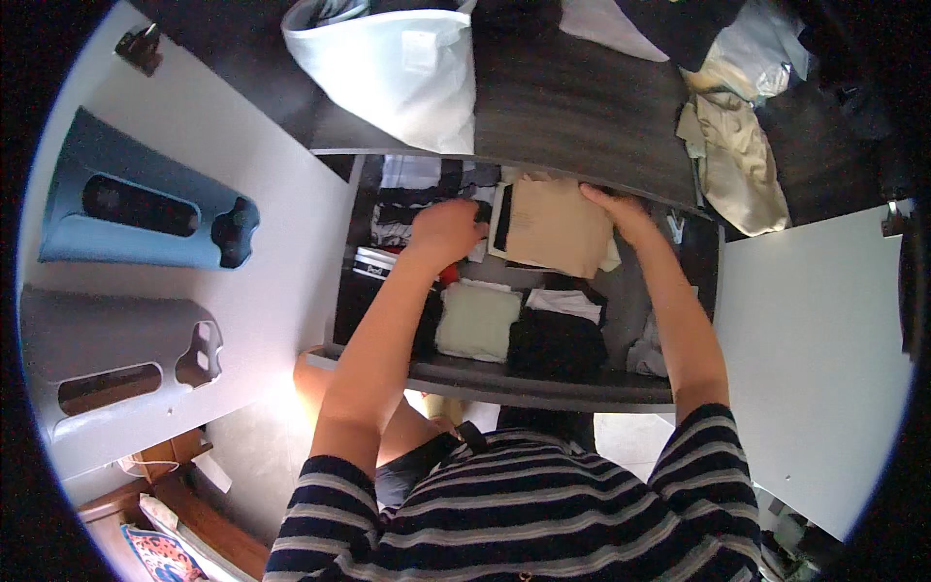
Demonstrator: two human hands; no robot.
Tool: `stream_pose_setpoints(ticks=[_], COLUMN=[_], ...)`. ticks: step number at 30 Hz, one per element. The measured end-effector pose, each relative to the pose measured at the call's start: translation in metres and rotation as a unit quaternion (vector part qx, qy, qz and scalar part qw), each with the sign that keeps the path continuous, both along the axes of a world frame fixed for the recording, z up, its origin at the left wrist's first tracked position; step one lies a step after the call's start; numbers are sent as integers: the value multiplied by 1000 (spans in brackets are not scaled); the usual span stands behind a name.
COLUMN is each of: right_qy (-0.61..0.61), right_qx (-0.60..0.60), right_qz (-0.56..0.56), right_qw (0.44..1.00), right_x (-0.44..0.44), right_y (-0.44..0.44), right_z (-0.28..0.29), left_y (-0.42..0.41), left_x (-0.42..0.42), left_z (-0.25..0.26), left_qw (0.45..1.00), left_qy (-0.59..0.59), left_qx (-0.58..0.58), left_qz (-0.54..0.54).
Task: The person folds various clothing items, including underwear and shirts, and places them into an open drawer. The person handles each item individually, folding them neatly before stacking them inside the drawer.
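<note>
An open dark drawer point(502, 273) lies before me, filled with folded clothes. Along its far part, my right hand point(622, 211) holds the right edge of a beige folded garment point(556, 225), thumb on top and the other fingers mostly hidden. This garment rests over cream and black pieces. To its left, my left hand point(447, 229) is bent down among dark and grey folded clothes point(393, 211); its fingertips are hidden. Nearer me are a pale green folded cloth point(478, 320), a black folded garment point(556, 338) and white cloth point(564, 302).
Above the drawer, a white fabric bag point(407, 80) overhangs a dark shelf point(567, 109), with a khaki garment point(734, 160) at right. White cabinet doors stand open on both sides; the left door point(284, 196) carries blue point(145, 244) and grey point(109, 349) plastic holders.
</note>
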State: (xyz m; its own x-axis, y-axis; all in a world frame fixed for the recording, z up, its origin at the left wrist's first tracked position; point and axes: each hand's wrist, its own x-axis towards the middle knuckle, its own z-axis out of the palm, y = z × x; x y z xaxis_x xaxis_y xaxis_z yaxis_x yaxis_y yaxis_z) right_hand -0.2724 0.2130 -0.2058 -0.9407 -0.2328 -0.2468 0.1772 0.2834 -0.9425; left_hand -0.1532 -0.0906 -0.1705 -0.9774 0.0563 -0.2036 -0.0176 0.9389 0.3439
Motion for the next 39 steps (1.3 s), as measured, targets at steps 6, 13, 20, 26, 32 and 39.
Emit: stream_pose_setpoints(ticks=[6, 13, 20, 26, 32, 39], right_qy=[226, 328, 220, 390, 385, 411], right_qx=[281, 316, 262, 296, 404, 434], right_qz=[-38, 34, 48, -147, -74, -4], right_qw=[932, 889, 939, 859, 826, 802], right_x=[55, 72, 86, 64, 31, 23], right_y=[5, -6, 28, 100, 158, 150], right_z=[37, 9, 89, 152, 135, 145], left_y=[37, 105, 106, 109, 112, 109], left_x=[-6, -30, -78, -85, -71, 8], left_z=[30, 8, -24, -12, 18, 28], left_qw=[965, 926, 989, 994, 993, 945], left_qy=[215, 273, 69, 60, 55, 243], left_qx=[147, 147, 84, 48, -2, 57], left_qz=[21, -214, -105, -72, -104, -209])
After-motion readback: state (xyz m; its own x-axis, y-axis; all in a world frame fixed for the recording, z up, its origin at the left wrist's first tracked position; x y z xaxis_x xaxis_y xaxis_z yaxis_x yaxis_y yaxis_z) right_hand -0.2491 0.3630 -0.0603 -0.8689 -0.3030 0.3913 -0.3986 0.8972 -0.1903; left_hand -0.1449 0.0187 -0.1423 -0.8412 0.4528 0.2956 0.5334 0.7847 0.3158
